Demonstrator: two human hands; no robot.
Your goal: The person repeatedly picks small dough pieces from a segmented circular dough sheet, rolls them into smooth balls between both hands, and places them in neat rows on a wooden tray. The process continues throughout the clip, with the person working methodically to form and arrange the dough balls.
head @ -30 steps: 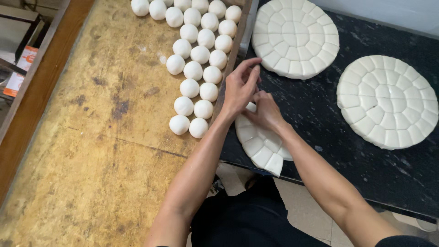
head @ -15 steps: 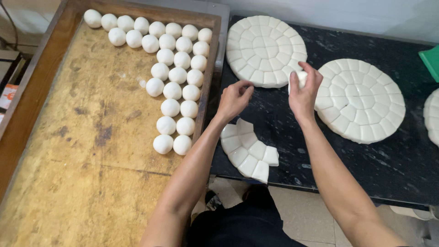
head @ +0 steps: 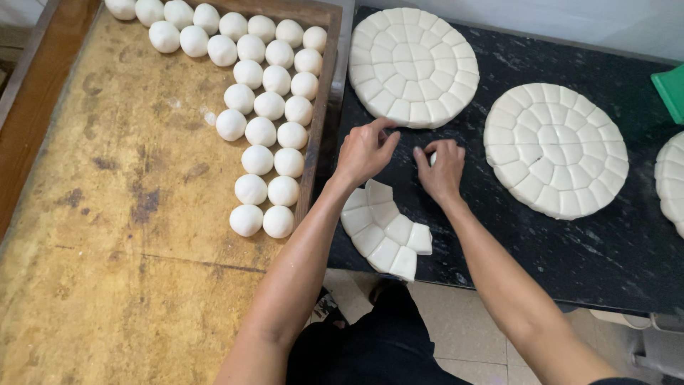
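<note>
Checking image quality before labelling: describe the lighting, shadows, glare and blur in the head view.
Head view: soft, even light; only faint shadows under the left hand and right hand; no strong glare on the black counter; dough balls and scored dough discs sharp; wide-angle bending at the wooden tray edges.

The dough balls look smooth and matt, on a worn, stained wooden tray. Right of the tray, the counter is dark speckled stone, slightly glossy, bearing matt white scored dough discs.
</note>
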